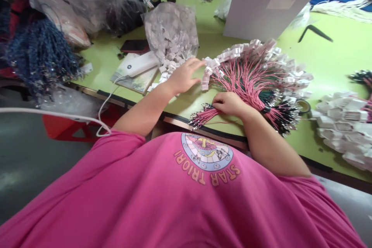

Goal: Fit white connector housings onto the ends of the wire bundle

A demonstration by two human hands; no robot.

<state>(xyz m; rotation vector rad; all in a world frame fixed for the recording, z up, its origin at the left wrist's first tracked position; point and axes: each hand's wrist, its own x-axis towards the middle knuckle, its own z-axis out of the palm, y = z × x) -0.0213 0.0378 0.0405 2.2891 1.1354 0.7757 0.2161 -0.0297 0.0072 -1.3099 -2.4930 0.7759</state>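
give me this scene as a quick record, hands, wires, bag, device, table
left hand: open, beside white connectors; contact unclear
right hand: curled over pink wires; grip hidden
large wire bundle: pink and green wires, black band
clear bag: white pieces inside and by its mouth
white device: on a booklet, cable attached
table: yellow-green

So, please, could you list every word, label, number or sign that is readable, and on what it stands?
"STAR TRIORI": printed on the pink shirt, upside down in view.
White device: round mark, too small to read.
Pale labels on the grey panel: too blurred to read.
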